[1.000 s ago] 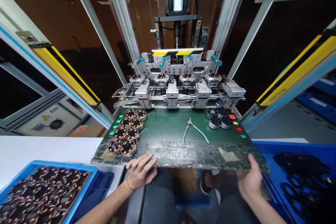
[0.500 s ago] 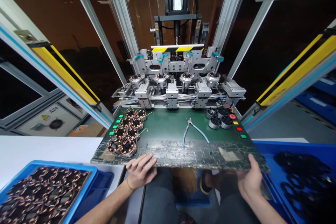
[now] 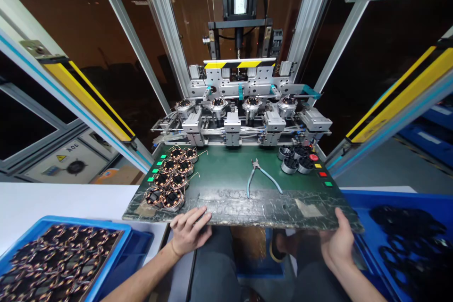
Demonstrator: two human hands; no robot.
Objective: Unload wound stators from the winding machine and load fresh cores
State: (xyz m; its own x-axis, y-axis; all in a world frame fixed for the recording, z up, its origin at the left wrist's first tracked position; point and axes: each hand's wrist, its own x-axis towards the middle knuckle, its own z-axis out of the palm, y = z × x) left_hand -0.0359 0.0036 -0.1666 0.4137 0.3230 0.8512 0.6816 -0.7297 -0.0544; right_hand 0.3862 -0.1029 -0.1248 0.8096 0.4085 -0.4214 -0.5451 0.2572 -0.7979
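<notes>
My left hand rests on the front edge of the green worktable, its fingers stretched out and nothing in them. At the right end of that edge, my right hand has its thumb on top and its other fingers hidden below, around the edge. Copper-wound stators stand in two columns on the left of the table, several with loose wire ends. Blue-handled cutting pliers lie spread in the middle, touched by neither hand. Several unwound stator cores sit at the right.
Behind the table, a winding machine holds stators in a row of fixtures. Coloured buttons line the table's right side. A blue tray of wound stators is at left, a blue bin of black parts at right. Yellow posts flank the opening.
The machine's teal-tipped arms have swung from over the stators to lie sideways behind them. Both hands, the pliers and the parts on the table have stayed put.
</notes>
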